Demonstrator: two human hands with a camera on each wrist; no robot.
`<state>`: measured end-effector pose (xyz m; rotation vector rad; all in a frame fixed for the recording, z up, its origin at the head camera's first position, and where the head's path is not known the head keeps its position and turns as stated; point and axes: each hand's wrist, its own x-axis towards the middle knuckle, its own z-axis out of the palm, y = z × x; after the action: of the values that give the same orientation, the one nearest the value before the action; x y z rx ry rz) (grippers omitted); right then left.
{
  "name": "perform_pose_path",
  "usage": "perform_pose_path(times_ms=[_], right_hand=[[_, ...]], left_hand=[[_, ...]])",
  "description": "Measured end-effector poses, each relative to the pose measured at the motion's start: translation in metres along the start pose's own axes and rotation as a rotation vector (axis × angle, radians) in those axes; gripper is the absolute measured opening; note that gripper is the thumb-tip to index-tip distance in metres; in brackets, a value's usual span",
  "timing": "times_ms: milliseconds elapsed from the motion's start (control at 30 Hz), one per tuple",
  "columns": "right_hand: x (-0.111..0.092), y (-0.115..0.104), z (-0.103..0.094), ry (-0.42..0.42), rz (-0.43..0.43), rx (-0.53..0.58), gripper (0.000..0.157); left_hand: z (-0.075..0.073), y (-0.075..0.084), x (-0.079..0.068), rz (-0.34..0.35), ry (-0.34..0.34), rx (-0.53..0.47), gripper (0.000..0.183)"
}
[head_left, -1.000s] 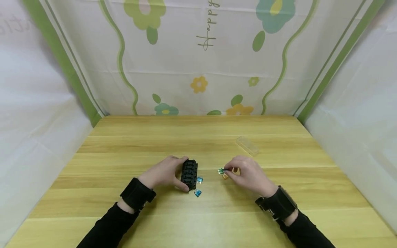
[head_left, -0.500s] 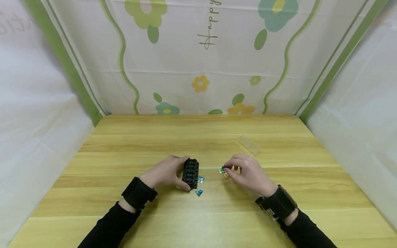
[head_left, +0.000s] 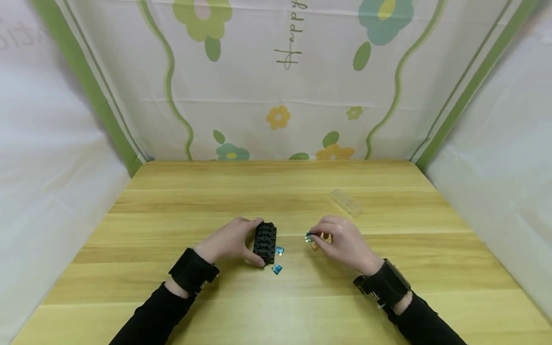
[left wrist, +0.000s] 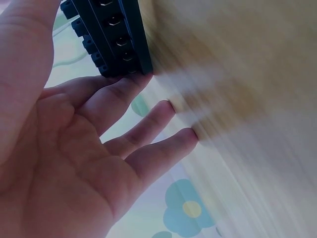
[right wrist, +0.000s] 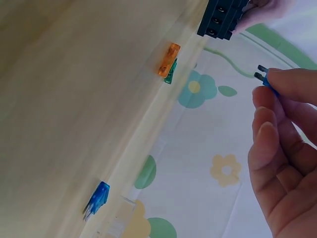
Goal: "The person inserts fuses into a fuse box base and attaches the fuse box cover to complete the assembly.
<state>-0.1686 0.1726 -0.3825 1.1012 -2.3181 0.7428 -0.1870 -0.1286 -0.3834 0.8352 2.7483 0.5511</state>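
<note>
The grip of the right hand [head_left: 342, 243] is together, thumb and fingertip pinching a blue blade fuse [right wrist: 266, 81], its dark prongs [right wrist: 258, 76] bare and pointing to the upper left of the right wrist frame. The left hand [head_left: 228, 242], left of centre in the head frame, holds a black fuse block [head_left: 264, 243] by its two ends, between thumb and fingers; the block's rowed face is turned up, and two of the other fingertips rest on the tabletop [head_left: 267, 191].

Just beside the block's right edge lies an upper blue fuse [head_left: 279, 251], with a lower blue fuse [head_left: 277, 269] near its bottom corner. In the right wrist frame an orange fuse [right wrist: 169, 60] lies near the top centre, partly covering a green fuse [right wrist: 170, 73]; a further blue one shows at lower left, though whether it is one of those two cannot be told. A clear plastic cover [head_left: 345, 203] lies above the right hand.

The step in hand appears to be handling a single fuse while the block is braced. The next move seems to call for a firm pinch, free prongs and a steady block.
</note>
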Motion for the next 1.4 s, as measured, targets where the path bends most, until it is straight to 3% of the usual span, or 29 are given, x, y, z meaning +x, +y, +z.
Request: perform_pose_path(times_ms=[467,900,1400], right_hand=[[0.002,-0.001,0.003,-0.006,0.021,-0.006,0.007],[0.017,-0.007,0.01,-0.025,-0.005,0.007,0.007],[0.046,-0.011,0.029,-0.041,-0.034,0.012,0.003]], left_hand=[[0.001,-0.001,0.0,0.0,0.019,0.0,0.112],[0.001,0.002,-0.001,-0.054,0.035,0.011,0.113],[0.0,-0.001,-0.001,-0.014,0.054,0.025,0.11]])
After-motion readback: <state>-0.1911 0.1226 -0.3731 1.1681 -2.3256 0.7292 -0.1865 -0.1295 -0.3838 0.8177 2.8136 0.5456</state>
